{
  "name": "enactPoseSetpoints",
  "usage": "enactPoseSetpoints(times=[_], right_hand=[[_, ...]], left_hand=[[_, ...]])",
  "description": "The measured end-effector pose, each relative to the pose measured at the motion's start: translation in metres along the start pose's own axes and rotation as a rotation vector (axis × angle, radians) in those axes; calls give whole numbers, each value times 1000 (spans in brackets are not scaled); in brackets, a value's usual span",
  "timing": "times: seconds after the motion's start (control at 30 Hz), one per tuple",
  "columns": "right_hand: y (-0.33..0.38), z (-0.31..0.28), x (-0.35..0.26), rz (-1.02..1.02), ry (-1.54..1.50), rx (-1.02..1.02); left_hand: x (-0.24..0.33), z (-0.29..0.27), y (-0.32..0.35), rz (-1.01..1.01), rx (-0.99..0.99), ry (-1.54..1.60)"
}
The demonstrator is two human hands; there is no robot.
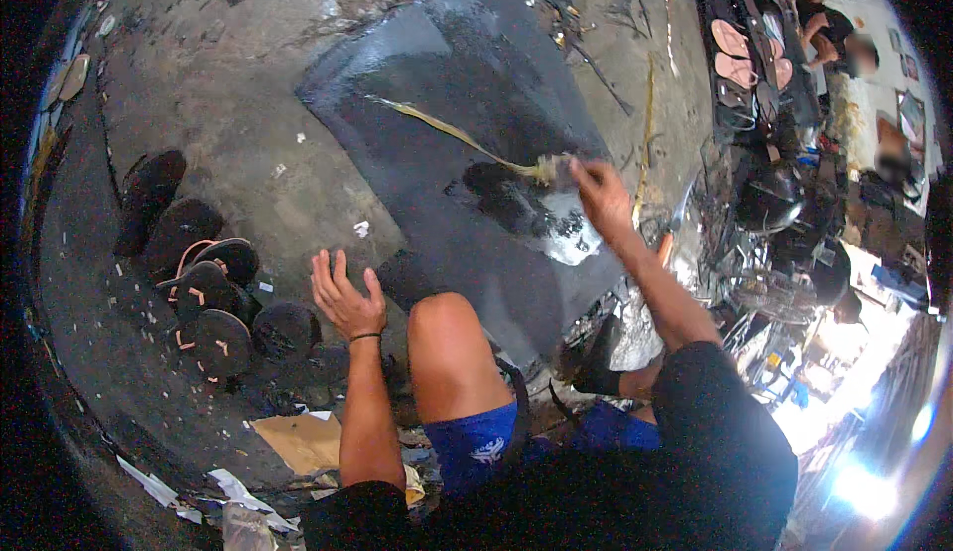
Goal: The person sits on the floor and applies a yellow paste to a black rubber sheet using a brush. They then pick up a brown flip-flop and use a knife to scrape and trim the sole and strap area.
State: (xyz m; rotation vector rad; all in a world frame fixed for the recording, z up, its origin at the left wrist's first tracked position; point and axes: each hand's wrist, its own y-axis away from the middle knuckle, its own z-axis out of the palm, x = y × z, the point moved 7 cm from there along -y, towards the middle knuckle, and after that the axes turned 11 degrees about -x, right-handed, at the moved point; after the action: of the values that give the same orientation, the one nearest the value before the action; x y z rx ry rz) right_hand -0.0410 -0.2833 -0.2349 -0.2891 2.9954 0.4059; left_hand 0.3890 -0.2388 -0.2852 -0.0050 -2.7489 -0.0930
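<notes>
Two hands: your right hand (601,194), at two o'clock, has its fingers curled around a small, pale, blurred brush-like tool (556,169); your left hand (347,295), near nine o'clock, is spread and grasps nothing.
Dark sheet: a large, flat, grey-black rectangular sheet (372,154) lies toward twelve o'clock on the grey concrete floor (213,74), just beyond your bare knee (447,328), probably for easy reach.
Yellowish streak: a thin, glossy line of paste (452,132) runs from eleven o'clock to the tool, which you seem to hold low to meet the surface.
Left arm: held aside, perhaps for balance.
Containers: one clear, plastic-looking pouch (243,529) sits at seven o'clock; you cannot tell its contents.
</notes>
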Motion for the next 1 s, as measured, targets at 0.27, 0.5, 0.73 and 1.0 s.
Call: enactPoseSetpoints(times=[0.27,0.5,0.73,1.0], right_hand=[[73,23,29,744,-322,-80],[-62,19,-44,731,-260,-45],[-229,-7,-153,554,-458,-76],[-307,-42,-240,-193,-168,-38]], left_hand=[[0,-1,-1,7,20,-27],[-2,2,1,-3,42,-12],[-2,4,0,-4,26,21],[-7,1,0,-46,6,58]])
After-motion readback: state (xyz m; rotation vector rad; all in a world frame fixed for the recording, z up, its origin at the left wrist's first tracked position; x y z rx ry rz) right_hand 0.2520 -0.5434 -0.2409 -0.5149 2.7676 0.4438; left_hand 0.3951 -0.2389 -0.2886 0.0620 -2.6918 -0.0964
